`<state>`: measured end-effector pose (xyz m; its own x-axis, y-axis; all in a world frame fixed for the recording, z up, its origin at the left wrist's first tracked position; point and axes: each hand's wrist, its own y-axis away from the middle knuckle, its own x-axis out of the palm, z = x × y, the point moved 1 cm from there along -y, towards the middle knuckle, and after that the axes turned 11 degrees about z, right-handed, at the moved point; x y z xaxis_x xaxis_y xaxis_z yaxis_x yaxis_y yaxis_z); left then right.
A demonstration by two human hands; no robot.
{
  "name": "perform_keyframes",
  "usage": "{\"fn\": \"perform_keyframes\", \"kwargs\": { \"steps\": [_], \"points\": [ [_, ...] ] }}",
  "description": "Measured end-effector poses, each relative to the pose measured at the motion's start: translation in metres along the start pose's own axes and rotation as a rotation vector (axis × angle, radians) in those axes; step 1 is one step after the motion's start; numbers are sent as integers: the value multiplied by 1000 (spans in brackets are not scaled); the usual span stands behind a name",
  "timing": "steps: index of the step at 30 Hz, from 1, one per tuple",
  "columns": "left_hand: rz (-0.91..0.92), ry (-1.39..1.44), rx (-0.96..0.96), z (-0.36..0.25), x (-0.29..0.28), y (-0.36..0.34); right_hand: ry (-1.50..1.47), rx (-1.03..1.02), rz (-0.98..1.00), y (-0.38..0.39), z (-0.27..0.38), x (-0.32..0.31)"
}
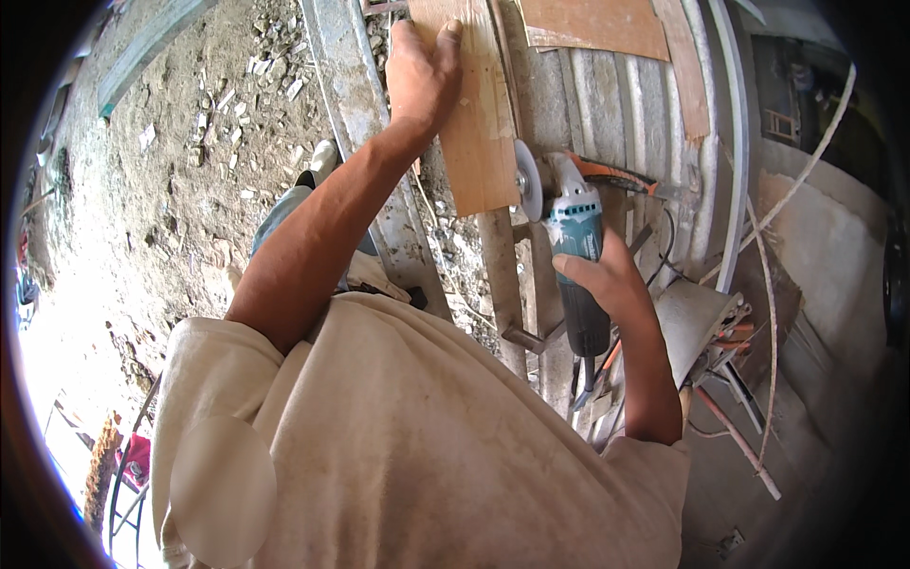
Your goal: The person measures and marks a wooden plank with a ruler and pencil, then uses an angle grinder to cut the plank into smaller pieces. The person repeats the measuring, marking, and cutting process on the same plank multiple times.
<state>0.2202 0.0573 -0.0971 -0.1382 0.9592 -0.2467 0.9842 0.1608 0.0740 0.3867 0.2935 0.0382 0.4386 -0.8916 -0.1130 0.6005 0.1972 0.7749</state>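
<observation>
My left hand (424, 81) presses on a light wooden board (482, 161), thumb and forefinger stretched along its upper part; the other fingers are hidden. In my right hand (607, 280) is a teal and black angle grinder (576, 232), its body held from the right side with the thumb across it. The grinder's pale round disc (530, 180) stands on edge close beside the board's right edge, near its lower corner. Whether the disc touches the wood or spins, I cannot tell.
Long grey planks (607, 104) lie under the board, with a plywood sheet (597, 27) at the top. An orange-handled tool (616, 175) lies behind the grinder. Sticks and rods (730, 427) are piled at right. Rubble (227, 114) covers the ground at left.
</observation>
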Motion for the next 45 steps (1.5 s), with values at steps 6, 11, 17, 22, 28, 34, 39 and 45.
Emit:
{"fn": "perform_keyframes", "kwargs": {
  "steps": [6, 11, 17, 22, 28, 34, 39, 45],
  "points": [
    [-6, 16, 32, -5, -2, 0, 52, 103, -10, 30, -15, 4],
    [81, 35, -125, -10, -8, 2, -51, 170, -68, 74, -31, 19],
    [83, 118, -59, -19, -16, -12, -441, -3, -256, 109, -44, 29],
    [545, 32, 190, -97, -29, -103, -625, -279, -517, 98, -33, 37],
    [882, -347, 436, -168, 101, -189, -748, -655, -651, 60, 34, 34],
    [711, -487, 776, -173, 131, -175, -915, -740, -860, 52, 48, 45],
    [2234, -131, -1, -135, -1, 24, -919, -750, -1155, 40, 67, 50],
    [2026, 311, -568, -142, -12, 53, -853, -711, -1420, -33, 52, 47]
  ]
}}
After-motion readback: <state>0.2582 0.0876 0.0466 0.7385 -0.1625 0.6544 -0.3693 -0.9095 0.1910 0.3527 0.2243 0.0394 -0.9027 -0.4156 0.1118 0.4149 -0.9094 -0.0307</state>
